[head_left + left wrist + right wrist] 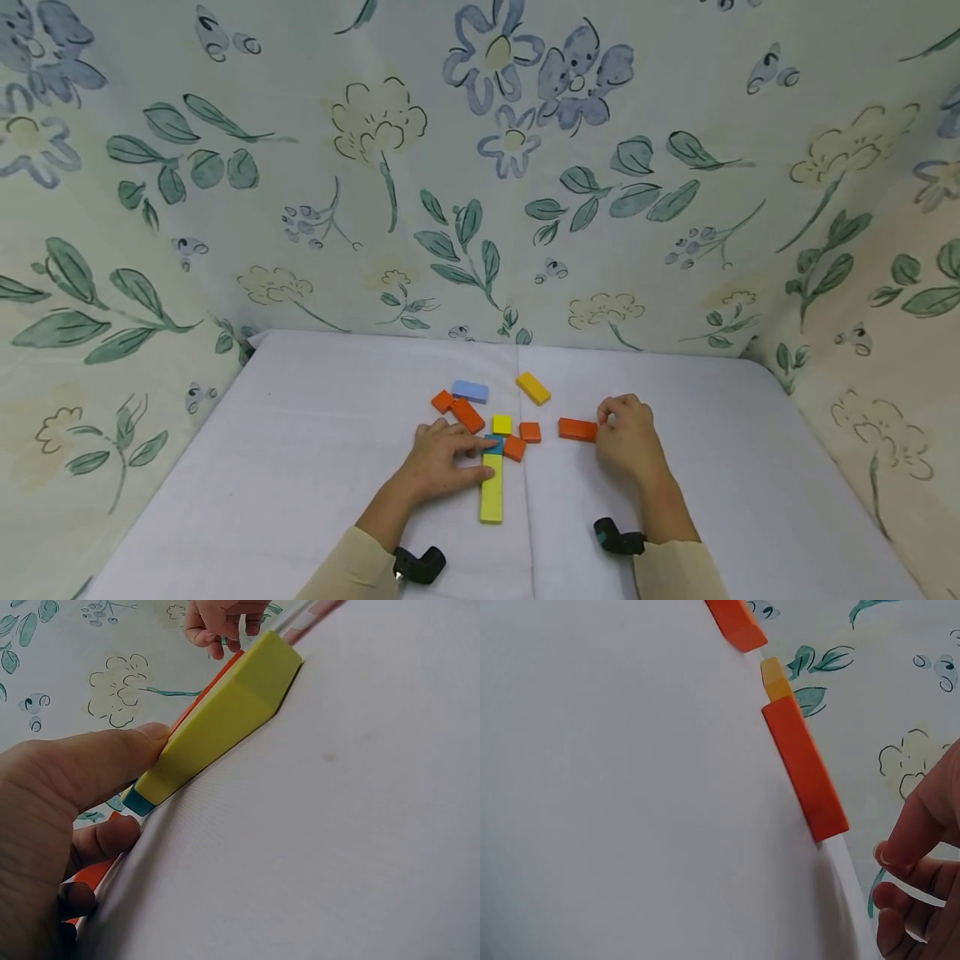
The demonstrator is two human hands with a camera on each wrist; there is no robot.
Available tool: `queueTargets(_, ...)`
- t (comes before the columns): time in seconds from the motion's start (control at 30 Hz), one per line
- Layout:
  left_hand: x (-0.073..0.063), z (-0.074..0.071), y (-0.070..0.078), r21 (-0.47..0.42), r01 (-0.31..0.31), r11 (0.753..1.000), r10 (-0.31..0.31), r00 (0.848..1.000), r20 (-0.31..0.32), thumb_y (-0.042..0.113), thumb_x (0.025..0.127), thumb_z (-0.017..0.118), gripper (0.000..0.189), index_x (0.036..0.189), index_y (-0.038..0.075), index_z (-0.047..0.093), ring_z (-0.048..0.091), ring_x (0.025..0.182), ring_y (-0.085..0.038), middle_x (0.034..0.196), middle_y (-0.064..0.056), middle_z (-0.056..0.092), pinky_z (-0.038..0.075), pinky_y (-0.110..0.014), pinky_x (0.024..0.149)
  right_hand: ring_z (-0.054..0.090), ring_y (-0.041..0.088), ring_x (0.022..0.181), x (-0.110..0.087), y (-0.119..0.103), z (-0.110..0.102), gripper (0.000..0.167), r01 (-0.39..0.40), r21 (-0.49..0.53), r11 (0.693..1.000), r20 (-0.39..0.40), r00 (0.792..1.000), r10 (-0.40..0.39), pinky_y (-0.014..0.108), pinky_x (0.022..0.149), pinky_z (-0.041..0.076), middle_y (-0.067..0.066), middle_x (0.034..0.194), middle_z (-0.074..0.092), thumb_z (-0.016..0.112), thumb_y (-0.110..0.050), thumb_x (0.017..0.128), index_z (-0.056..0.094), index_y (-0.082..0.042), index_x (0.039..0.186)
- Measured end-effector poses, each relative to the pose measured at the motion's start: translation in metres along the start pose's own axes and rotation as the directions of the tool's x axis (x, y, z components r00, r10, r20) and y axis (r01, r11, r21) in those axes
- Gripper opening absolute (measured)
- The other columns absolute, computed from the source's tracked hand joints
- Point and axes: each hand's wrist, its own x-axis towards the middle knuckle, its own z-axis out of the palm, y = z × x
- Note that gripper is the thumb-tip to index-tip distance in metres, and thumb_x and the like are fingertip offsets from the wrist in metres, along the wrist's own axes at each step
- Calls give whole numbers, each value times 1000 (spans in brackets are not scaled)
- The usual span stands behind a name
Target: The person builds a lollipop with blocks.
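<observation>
My left hand (438, 467) lies beside a row of wooden blocks. Its thumb touches the long yellow-green block (491, 498), also seen from the side in the left wrist view (225, 712). The index finger reaches onto a blue block (498, 448) at that block's far end. A small yellow block (502, 425) and an orange square (514, 448) adjoin the blue one. Over to the right, my right hand (630, 433) is beside a long orange block (577, 430). In the right wrist view its loosely curled fingers (922, 877) hold nothing and are apart from that block (806, 769).
Behind the left hand lie an orange bar (467, 414), an orange square (442, 402) and a light blue block (471, 391). An amber block (533, 388) and another orange square (530, 432) lie near the middle. Floral cloth (480, 250) rises behind the white table (300, 433).
</observation>
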Motion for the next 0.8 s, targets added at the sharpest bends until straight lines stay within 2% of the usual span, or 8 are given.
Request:
queueTargets(0.2, 1, 3, -1, 13, 4, 1000, -4, 1000, 6, 63, 86, 72, 44, 127, 48, 69, 43, 92, -9, 96, 18, 62, 26, -36, 81, 52, 36, 112, 3, 14, 0, 21, -84, 125, 989, 2, 996, 84, 49, 90, 45, 19, 125, 58, 48, -9, 96, 68, -5, 95)
queueTargets(0.33, 1, 1, -1, 18, 12, 1000, -12, 1000, 7, 62, 86, 72, 43, 127, 49, 69, 44, 93, -9, 100, 17, 63, 26, -36, 81, 52, 33, 110, 1, 14, 0, 25, -120, 111, 987, 106, 988, 108, 48, 90, 47, 18, 127, 57, 56, -18, 98, 67, -8, 118)
queueTargets(0.43, 0, 0, -1, 11, 11, 1000, -11, 1000, 9, 61, 86, 72, 44, 127, 48, 69, 43, 91, -9, 99, 17, 64, 26, -36, 80, 52, 34, 112, 0, 14, -1, 37, -131, 60, 990, 186, 975, 118, 51, 94, 49, 18, 128, 58, 66, -26, 95, 63, -13, 130)
queueTargets(0.57, 0, 0, -1, 10, 7, 1000, -7, 1000, 10, 60, 86, 72, 44, 128, 47, 69, 43, 90, -9, 95, 17, 62, 25, -35, 80, 52, 35, 117, -1, 17, -1, 43, -141, 55, 988, 222, 967, 126, 57, 101, 48, 16, 131, 58, 73, -27, 91, 64, -14, 131)
queueTargets(0.8, 1, 1, -1, 25, -8, 1000, 7, 1000, 23, 61, 87, 71, 40, 125, 49, 70, 45, 96, -9, 106, 14, 66, 27, -35, 81, 55, 33, 113, 0, 18, 3, 39, -70, 27, 997, 196, 979, 63, 55, 100, 49, 13, 123, 62, 77, -26, 91, 67, -14, 126)
